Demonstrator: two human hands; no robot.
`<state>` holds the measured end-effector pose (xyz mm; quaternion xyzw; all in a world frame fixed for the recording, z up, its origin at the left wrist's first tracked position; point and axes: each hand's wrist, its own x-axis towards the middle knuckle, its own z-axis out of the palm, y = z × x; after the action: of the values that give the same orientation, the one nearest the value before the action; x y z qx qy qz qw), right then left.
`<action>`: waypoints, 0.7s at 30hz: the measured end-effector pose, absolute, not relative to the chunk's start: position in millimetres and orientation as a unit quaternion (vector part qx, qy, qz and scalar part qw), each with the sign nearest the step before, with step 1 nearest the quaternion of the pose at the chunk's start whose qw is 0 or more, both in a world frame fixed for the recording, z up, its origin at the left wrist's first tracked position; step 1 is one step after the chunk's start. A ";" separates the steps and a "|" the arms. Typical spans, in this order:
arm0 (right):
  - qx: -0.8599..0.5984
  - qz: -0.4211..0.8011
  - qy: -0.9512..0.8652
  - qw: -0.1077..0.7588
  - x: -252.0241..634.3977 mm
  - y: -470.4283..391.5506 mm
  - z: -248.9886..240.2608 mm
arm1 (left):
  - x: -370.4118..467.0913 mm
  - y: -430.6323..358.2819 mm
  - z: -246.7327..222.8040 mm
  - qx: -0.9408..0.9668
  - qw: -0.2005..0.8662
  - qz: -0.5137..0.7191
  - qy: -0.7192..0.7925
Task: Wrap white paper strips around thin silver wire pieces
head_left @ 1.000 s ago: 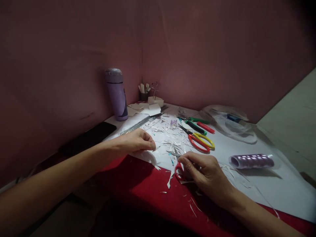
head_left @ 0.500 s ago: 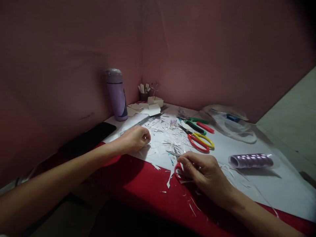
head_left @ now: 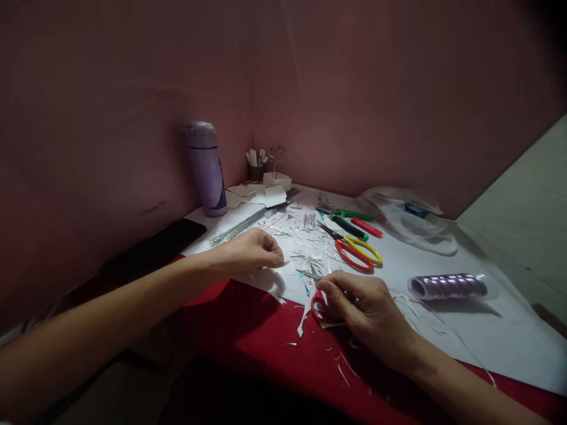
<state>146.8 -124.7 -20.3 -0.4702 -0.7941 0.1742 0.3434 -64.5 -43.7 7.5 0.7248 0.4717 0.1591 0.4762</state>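
Note:
My right hand (head_left: 365,307) grips small scissors (head_left: 319,306) with red handles, low over the front edge of the white sheet. Their thin blades point left, towards my other hand. My left hand (head_left: 254,251) is closed in a pinch above the sheet; a tiny pale bit shows at the fingertips, too small to name. Between and beyond the hands lie many thin scraps (head_left: 305,260), silvery and white. Behind my left hand rests a bundle of thin wires (head_left: 239,229).
Past my right hand lie red-and-yellow scissors (head_left: 354,254), green-handled pliers (head_left: 349,227) and a red tool (head_left: 367,227). At right are a purple ribbon roll (head_left: 449,286) and a plastic bag (head_left: 407,218). A purple bottle (head_left: 206,171) and a black phone-like slab (head_left: 155,247) stand left.
My left hand has moved a little to the right, nearer the scissor blades, its fingertips now turned right. My right hand keeps its hold on the scissors, almost still.

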 end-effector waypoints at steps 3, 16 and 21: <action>-0.477 0.198 -0.780 0.354 146.3 -125.9 -19.2 | -54.8 -59.7 11.4 0.650 0.598 0.161 0.441; -0.455 0.417 -0.669 0.414 144.9 -126.2 -16.7 | -34.0 -71.6 7.7 0.460 0.810 0.194 0.306; -0.462 0.415 -0.652 0.435 148.2 -122.2 -20.6 | -32.9 -66.2 7.1 0.440 0.828 0.174 0.300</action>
<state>148.2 -122.2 -20.6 -0.4615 -0.6522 0.4152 0.4350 -32.9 -66.2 7.1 0.4402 0.2998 0.1742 0.8282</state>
